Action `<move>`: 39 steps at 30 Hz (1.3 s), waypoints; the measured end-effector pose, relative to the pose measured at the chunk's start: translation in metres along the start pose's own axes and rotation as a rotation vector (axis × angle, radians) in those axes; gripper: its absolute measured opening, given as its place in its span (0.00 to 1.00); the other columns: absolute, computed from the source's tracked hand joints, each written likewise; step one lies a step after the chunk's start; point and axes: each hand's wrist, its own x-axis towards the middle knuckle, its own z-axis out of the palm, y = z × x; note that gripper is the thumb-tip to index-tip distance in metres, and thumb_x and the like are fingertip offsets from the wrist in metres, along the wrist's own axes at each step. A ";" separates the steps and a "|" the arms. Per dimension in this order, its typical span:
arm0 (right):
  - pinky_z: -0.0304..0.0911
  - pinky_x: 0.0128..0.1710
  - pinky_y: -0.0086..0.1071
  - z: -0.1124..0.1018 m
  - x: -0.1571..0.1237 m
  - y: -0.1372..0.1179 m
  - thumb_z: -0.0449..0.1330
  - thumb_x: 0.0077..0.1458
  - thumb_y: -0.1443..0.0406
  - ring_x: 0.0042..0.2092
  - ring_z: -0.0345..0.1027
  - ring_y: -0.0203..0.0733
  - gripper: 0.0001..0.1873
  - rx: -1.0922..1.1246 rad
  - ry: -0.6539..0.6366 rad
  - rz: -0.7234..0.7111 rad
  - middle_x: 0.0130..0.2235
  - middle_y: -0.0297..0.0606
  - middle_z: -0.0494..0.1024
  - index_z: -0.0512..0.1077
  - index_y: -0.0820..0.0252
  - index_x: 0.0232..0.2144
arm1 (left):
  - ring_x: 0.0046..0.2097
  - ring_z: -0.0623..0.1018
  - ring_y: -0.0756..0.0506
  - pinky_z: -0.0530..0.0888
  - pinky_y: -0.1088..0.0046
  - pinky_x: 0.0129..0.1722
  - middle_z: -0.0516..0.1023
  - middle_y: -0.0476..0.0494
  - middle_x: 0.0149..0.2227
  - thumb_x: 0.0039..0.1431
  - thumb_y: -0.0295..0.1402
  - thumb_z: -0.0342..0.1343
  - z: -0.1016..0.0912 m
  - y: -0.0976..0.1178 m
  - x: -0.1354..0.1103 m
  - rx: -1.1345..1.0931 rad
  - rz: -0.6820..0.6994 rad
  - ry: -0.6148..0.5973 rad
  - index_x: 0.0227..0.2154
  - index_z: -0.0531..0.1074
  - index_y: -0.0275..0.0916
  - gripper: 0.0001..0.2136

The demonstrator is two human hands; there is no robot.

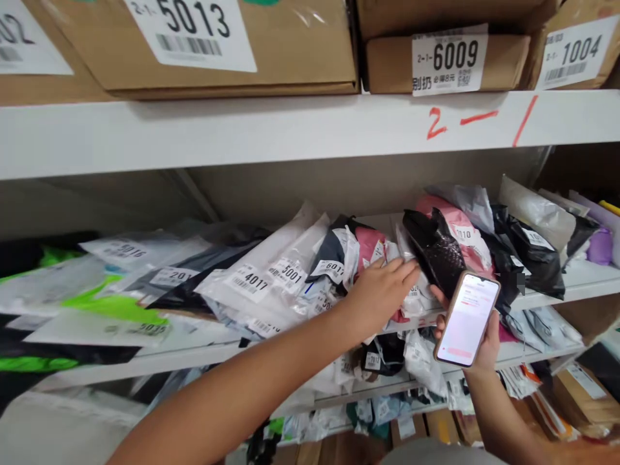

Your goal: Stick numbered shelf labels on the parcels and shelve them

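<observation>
Black packet (436, 248) just beside left fingers (405, 268)

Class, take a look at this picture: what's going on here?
A person stands at a shelf crammed with labelled parcels in bags. The left hand lies flat on the parcels, fingertips next to a black mailer. The right hand holds a phone with its screen lit. Numbered boxes sit on the upper shelf.

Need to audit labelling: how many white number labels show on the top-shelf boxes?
4: cut-off label far left, label 5013, label 6009, label 1004 at right. Others may be hidden.
</observation>
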 end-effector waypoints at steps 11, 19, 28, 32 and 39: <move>0.69 0.33 0.41 0.005 0.005 -0.005 0.55 0.45 0.31 0.32 0.73 0.46 0.45 0.070 -0.075 0.075 0.54 0.46 0.79 0.75 0.54 0.53 | 0.53 0.78 0.36 0.77 0.57 0.52 0.75 0.33 0.58 0.60 0.32 0.58 0.009 -0.010 -0.006 -0.032 0.043 0.024 0.56 0.69 0.32 0.22; 0.69 0.38 0.40 -0.025 -0.009 0.008 0.58 0.42 0.30 0.36 0.77 0.51 0.50 0.049 -0.237 0.181 0.37 0.49 0.84 0.75 0.63 0.53 | 0.62 0.71 0.36 0.69 0.52 0.62 0.72 0.30 0.59 0.65 0.39 0.55 -0.012 -0.023 0.021 -0.041 0.165 0.525 0.58 0.64 0.33 0.22; 0.68 0.37 0.41 -0.038 -0.027 -0.017 0.59 0.45 0.33 0.36 0.75 0.53 0.47 0.096 -0.098 0.011 0.38 0.51 0.83 0.75 0.62 0.54 | 0.39 0.81 0.45 0.81 0.66 0.42 0.80 0.42 0.40 0.69 0.31 0.48 -0.025 -0.015 0.025 0.068 0.311 0.564 0.42 0.75 0.36 0.10; 0.68 0.40 0.43 -0.045 -0.027 -0.019 0.59 0.45 0.33 0.37 0.77 0.54 0.42 0.170 0.002 0.009 0.36 0.49 0.84 0.79 0.61 0.46 | 0.41 0.80 0.44 0.80 0.66 0.44 0.78 0.41 0.40 0.68 0.30 0.50 -0.025 -0.010 0.023 0.078 0.285 0.587 0.43 0.74 0.35 0.09; 0.68 0.42 0.43 -0.060 -0.023 -0.020 0.59 0.45 0.32 0.38 0.77 0.53 0.44 0.181 -0.043 0.043 0.37 0.49 0.84 0.78 0.61 0.48 | 0.42 0.78 0.41 0.78 0.61 0.46 0.76 0.40 0.38 0.66 0.29 0.53 -0.020 -0.007 0.024 0.102 0.273 0.597 0.43 0.74 0.34 0.08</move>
